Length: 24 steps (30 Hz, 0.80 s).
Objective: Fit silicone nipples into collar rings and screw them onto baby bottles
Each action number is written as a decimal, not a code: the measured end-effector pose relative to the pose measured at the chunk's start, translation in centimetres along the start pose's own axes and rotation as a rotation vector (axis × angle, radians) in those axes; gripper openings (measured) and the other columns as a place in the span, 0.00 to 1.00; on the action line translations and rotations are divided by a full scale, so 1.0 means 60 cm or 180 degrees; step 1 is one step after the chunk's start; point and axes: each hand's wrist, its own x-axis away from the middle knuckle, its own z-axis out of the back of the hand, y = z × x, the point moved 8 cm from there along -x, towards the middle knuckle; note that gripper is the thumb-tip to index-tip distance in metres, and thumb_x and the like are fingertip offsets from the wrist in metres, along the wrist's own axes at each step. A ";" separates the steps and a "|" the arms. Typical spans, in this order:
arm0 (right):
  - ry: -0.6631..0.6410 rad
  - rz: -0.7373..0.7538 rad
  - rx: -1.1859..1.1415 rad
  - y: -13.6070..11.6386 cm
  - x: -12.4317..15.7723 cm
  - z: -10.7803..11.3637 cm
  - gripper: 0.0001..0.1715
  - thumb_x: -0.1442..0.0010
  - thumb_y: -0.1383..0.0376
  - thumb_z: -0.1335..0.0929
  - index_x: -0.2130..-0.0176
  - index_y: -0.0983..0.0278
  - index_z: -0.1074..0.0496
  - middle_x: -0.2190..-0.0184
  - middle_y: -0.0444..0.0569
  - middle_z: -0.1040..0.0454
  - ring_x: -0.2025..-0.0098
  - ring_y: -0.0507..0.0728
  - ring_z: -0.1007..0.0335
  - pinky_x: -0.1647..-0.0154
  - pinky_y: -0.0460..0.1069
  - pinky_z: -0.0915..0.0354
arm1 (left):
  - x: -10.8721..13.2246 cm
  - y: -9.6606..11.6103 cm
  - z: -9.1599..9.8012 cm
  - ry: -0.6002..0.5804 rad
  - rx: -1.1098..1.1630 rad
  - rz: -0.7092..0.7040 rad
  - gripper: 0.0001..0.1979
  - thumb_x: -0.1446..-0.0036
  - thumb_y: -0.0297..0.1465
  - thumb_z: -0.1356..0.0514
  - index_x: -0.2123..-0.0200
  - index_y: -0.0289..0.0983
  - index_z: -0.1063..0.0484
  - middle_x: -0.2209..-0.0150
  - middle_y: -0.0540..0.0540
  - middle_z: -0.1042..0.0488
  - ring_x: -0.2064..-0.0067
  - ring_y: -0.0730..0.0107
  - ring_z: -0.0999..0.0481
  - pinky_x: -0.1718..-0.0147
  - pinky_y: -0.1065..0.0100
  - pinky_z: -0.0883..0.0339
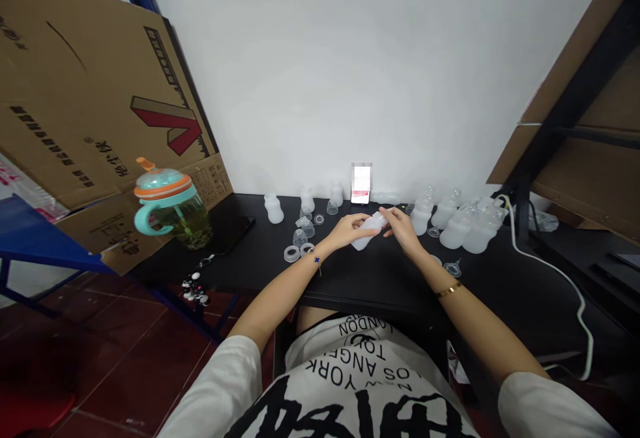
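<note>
"Which hand had the bottle?"

"Both did. The frosted plastic baby bottle [367,233] was held just in front of the phone [361,185], which stood upright at the back of the black desk [360,285] with its screen blurred out."

"And the fingers?"

"On the left hand [347,231], they lay together and curled around the bottle's body. On the right hand [401,228], they were closed together at the bottle's upper end, clamped on it as far as I could tell from that angle. The two hands nearly touched."

"What stood to the right of the phone?"

"A crowded group of frosted bottles [463,225], some touching one another, with a clear ring [453,268] lying nearer the front. A white cable [550,271] ran past them, further right again."

"And to the left?"

"Three more frosted bottles [305,199] stood spaced apart, and between them and the left hand lay pale collar rings [291,253] and small clear cups [301,237]. Further left stood a sippy cup [173,205] with a teal and orange lid, holding a greenish liquid, beside a dark tablet [235,235]. A beaded keychain [195,288] sat at the desk's front corner, and a large cardboard sheet [100,91] leaned well left of the phone."
</note>
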 end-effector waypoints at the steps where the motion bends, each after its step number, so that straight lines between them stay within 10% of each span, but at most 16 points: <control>1: -0.0010 0.0007 -0.0010 0.000 0.000 -0.001 0.28 0.49 0.40 0.27 0.70 0.62 0.27 0.74 0.45 0.28 0.71 0.54 0.29 0.84 0.43 0.31 | 0.000 0.000 0.000 -0.0002 0.0005 0.0001 0.27 0.50 0.43 0.30 0.50 0.35 0.22 0.58 0.42 0.20 0.58 0.61 0.22 0.57 0.65 0.32; 24: -0.0094 0.0100 -0.0306 -0.001 -0.001 -0.007 0.27 0.48 0.42 0.27 0.62 0.62 0.20 0.65 0.50 0.24 0.65 0.56 0.28 0.80 0.44 0.29 | -0.003 -0.001 0.004 0.0075 0.0244 0.0052 0.25 0.49 0.42 0.30 0.50 0.34 0.23 0.58 0.41 0.19 0.57 0.60 0.21 0.57 0.64 0.31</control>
